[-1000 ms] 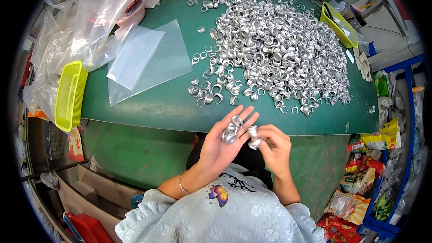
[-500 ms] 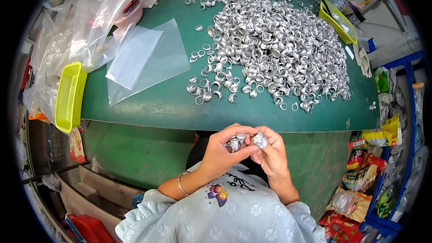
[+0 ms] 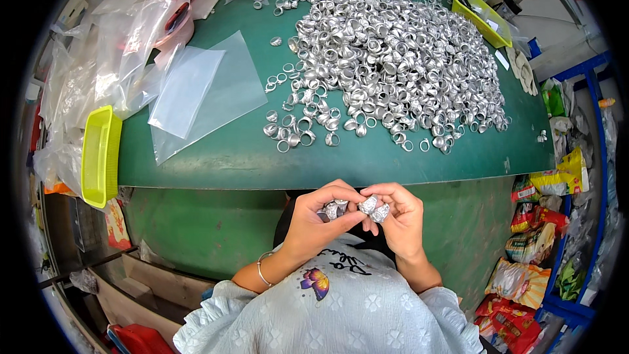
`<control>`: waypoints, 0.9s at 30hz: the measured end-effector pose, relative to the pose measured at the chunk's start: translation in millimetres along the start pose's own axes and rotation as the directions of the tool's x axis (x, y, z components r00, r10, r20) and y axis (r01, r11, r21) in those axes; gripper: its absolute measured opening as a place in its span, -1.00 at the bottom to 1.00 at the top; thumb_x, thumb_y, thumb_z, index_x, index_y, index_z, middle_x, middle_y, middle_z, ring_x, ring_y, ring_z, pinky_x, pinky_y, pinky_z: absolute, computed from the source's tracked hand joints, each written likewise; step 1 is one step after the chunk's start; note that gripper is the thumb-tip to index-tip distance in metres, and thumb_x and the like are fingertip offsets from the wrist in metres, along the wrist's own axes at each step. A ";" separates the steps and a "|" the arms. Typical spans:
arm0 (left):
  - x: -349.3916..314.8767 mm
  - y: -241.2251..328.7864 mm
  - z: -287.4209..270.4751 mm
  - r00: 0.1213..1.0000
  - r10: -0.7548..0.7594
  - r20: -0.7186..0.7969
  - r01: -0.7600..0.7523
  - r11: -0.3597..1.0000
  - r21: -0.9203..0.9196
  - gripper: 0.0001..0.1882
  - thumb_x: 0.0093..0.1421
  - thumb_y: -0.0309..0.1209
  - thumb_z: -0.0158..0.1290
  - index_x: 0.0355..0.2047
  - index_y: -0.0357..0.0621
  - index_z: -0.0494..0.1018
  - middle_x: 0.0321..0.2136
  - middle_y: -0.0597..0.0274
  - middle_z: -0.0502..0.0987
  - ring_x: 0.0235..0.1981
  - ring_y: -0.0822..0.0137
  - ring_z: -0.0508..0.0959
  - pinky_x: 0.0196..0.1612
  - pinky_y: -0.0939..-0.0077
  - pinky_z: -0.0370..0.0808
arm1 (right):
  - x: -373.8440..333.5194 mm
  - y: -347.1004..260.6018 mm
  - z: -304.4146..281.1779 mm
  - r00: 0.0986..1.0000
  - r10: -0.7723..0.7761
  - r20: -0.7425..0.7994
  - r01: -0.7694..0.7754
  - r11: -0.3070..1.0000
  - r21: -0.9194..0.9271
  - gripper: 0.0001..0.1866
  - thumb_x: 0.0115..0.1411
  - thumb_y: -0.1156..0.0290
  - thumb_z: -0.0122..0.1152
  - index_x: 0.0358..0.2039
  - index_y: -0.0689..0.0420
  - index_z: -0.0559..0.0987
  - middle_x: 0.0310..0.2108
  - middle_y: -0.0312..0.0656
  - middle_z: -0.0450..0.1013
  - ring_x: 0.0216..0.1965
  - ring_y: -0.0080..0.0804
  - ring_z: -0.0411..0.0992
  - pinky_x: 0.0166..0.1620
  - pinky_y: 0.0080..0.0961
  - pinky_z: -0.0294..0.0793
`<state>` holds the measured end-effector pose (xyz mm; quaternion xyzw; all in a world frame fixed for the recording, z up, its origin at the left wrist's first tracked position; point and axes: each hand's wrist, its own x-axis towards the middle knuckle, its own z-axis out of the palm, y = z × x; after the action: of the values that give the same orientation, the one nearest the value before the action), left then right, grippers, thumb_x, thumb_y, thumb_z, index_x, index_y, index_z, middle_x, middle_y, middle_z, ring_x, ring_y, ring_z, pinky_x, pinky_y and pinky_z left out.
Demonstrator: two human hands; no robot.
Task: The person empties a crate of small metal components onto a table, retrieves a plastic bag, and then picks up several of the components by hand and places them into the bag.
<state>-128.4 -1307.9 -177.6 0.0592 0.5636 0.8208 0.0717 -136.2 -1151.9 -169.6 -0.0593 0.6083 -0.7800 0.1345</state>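
In front of the table's near edge, both my hands meet over my lap. My left hand [image 3: 319, 217] is curled around several silver rings [image 3: 334, 209]. Its thumb and fingertips reach to another silver ring [image 3: 368, 205] between the two hands. My right hand [image 3: 401, 220] has its thumb and fingers closed on a silver ring with a broad, patterned face [image 3: 380, 213], right beside that one. On the green table [image 3: 216, 167] beyond lies a large heap of silver rings [image 3: 400, 59], with loose ones scattered along its left side.
Clear plastic bags [image 3: 213, 95] lie flat left of the heap. A yellow-green basket [image 3: 100, 157] stands at the table's left edge, another yellow basket [image 3: 481, 16] at the far right. Crumpled plastic [image 3: 98, 46] covers the far left. Colourful packages [image 3: 521, 282] fill a blue rack [image 3: 593, 157] at right.
Two patterned rings now show side by side between my fingertips, where one showed before. My right hand has turned slightly and moved a little to the right. The whole view has shifted slightly.
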 end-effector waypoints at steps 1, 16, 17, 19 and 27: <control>-0.7 0.0 0.1 1.000 -0.005 0.001 0.005 1.000 -0.011 -0.79 -0.03 -0.65 0.10 -0.32 -0.28 0.47 -0.44 0.27 0.41 -0.44 0.55 0.38 -0.38 0.68 0.33 | -0.4 0.2 -0.1 1.000 -0.005 0.007 0.005 1.000 0.008 -0.80 0.13 0.63 -0.03 -0.20 0.30 0.43 -0.39 -0.13 0.47 -0.60 -0.67 0.34 -0.63 -0.83 0.21; 8.4 -21.1 0.5 0.820 -0.555 0.139 0.506 0.591 -0.627 -0.62 0.22 -0.20 -0.11 -0.07 -0.21 0.32 -0.32 0.20 0.43 -0.30 0.36 0.47 -0.24 0.44 0.45 | 5.7 10.4 -15.9 0.969 -0.245 0.035 0.214 0.758 -0.617 -0.82 0.06 0.62 0.05 -0.27 0.25 0.44 -0.40 -0.21 0.45 -0.56 -0.61 0.35 -0.57 -0.64 0.31; 12.2 -26.1 0.6 0.763 -0.623 0.171 0.559 0.504 -0.658 -0.59 0.23 -0.15 -0.14 -0.07 -0.20 0.32 -0.28 0.18 0.44 -0.25 0.33 0.49 -0.19 0.37 0.47 | 9.5 7.4 -15.7 0.961 -0.246 0.128 0.262 0.651 -0.712 -0.80 0.03 0.63 0.07 -0.27 0.24 0.44 -0.39 -0.20 0.44 -0.52 -0.56 0.37 -0.52 -0.59 0.33; 11.7 -46.3 -7.4 0.781 -0.568 0.258 0.549 0.430 -0.716 -0.62 0.25 -0.14 -0.19 -0.11 -0.17 0.35 -0.24 0.15 0.45 -0.17 0.28 0.48 -0.05 0.22 0.42 | 19.0 -3.9 -12.8 0.931 -0.205 0.303 0.363 0.402 -0.841 -0.77 -0.02 0.63 0.10 -0.28 0.22 0.46 -0.38 -0.20 0.41 -0.44 -0.45 0.39 -0.44 -0.50 0.37; 13.4 -69.7 -16.2 0.812 -0.549 0.197 0.445 0.364 -0.818 -0.83 0.17 -0.39 -0.05 -0.27 -0.20 0.41 -0.34 0.18 0.47 -0.27 0.30 0.52 -0.24 0.47 0.54 | 71.2 11.3 -35.0 0.971 -0.198 -0.137 0.032 0.670 -0.742 -0.76 -0.02 0.50 0.21 -0.29 0.24 0.48 -0.50 -0.20 0.41 -0.55 -0.47 0.36 -0.51 -0.56 0.31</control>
<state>-140.9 -1295.6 -248.3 -0.2004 0.0954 0.9264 0.3040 -211.7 -1141.9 -194.4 -0.0654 0.8755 -0.4786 -0.0139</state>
